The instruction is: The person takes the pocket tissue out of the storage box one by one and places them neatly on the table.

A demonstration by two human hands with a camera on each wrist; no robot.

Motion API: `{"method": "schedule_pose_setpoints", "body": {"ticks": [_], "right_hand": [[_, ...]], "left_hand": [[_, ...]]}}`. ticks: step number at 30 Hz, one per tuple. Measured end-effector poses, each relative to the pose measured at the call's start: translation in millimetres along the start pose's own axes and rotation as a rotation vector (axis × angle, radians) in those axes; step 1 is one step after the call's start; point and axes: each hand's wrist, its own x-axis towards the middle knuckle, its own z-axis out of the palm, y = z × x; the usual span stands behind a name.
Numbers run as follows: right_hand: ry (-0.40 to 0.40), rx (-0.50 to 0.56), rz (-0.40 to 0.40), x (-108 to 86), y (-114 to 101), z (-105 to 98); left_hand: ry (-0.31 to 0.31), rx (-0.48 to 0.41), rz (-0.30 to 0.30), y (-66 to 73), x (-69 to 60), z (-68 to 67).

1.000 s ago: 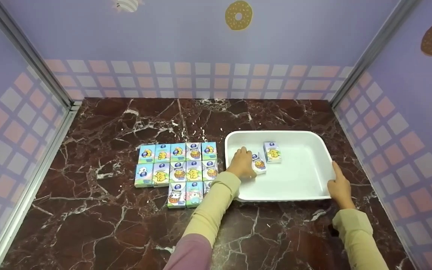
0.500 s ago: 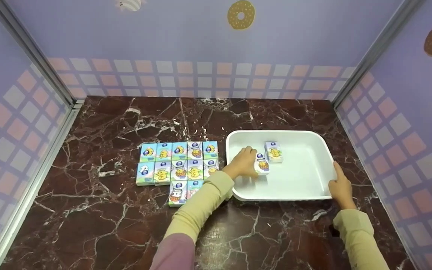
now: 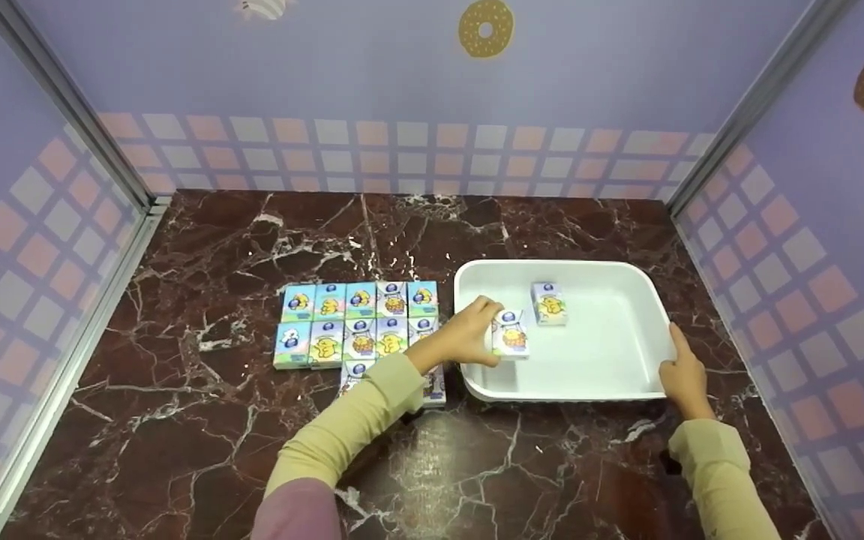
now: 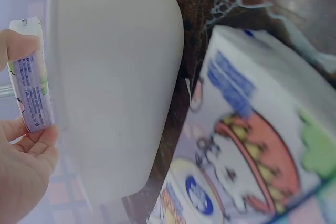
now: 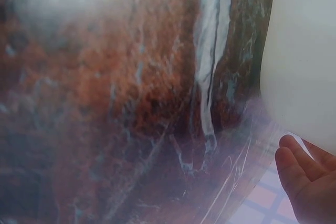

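Observation:
My left hand (image 3: pixel 466 334) pinches a small tissue pack (image 3: pixel 511 336) with a cartoon print, thumb on one end and fingers on the other. The pack is raised over the left part of a white plastic tray (image 3: pixel 589 375), seen in the left wrist view as a narrow pack (image 4: pixel 32 90) beside the tray wall (image 4: pixel 115 93). Another tissue pack (image 3: pixel 550 305) lies inside the tray near its back wall. My right hand (image 3: pixel 685 377) holds the tray's right rim; in the right wrist view its fingers (image 5: pixel 296 169) touch or nearly touch the outer wall.
Left of the tray, several tissue packs (image 3: pixel 361 337) lie side by side in rows on the dark red marbled tabletop (image 3: pixel 199 450). My left forearm partly hides the front row. Purple panels (image 3: pixel 372 75) enclose the back and sides.
My left hand has lifted the pack from beside the other one in the tray and drawn it left and toward me. The right hand stays on the rim.

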Motion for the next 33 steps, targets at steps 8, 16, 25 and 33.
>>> {"method": "schedule_pose_setpoints", "body": {"ticks": [8,16,25,33], "right_hand": [[0.011,-0.005,-0.015,1.3,0.9,0.1],[0.027,-0.018,-0.032,0.6,2.3,1.1],[0.011,-0.016,-0.028,-0.3,0.4,0.1],[0.017,-0.016,-0.039,0.0,1.4,0.4]], "left_hand": [[0.033,-0.014,0.010,-8.7,-34.1,-24.7],[0.076,-0.024,-0.016,-28.8,-73.5,-39.9],[0.052,-0.003,-0.138,-44.1,-109.1,-42.4],[0.061,0.010,-0.237,-53.9,-136.9,-48.8]]}}
